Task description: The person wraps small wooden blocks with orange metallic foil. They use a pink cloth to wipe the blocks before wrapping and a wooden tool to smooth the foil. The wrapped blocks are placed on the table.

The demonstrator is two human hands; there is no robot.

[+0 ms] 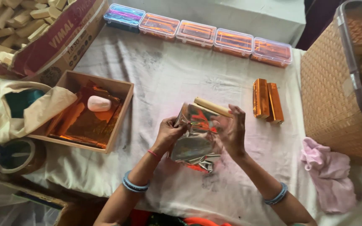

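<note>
Fingers (pixel 177 124) of your left hand (pixel 168 134) are pinching the left edge of a crinkled sheet of shiny foil (pixel 193 142), while your right hand (pixel 231 129) is closing around the sheet's right side and pressing a pale wooden block (pixel 213 107) against its top edge. You are holding foil and block together just above the white cloth of the tabletop (pixel 168 71), near the middle of the scene, with the block sitting tilted along the far edge of the foil. Blue bangles are circling both of your wrists.

Right of your hands, two blocks already wrapped in orange-gold foil (pixel 267 101) are lying side by side on the cloth, touching one another. To the left, a shallow wooden tray (pixel 122 109) is holding flat sheets of orange foil, with a pale pink stone-like lump (pixel 99 103) resting on top of them. Along the far edge, a row of five clear plastic boxes (pixel 197 30) is sitting end to end, four showing orange contents and the leftmost showing blue and pink. A cardboard carton of bare wooden blocks (pixel 42 33) is standing at the far left, a woven basket (pixel 332 96) is rising at the right, and a pink cloth (pixel 329 171) is lying crumpled near it.
</note>
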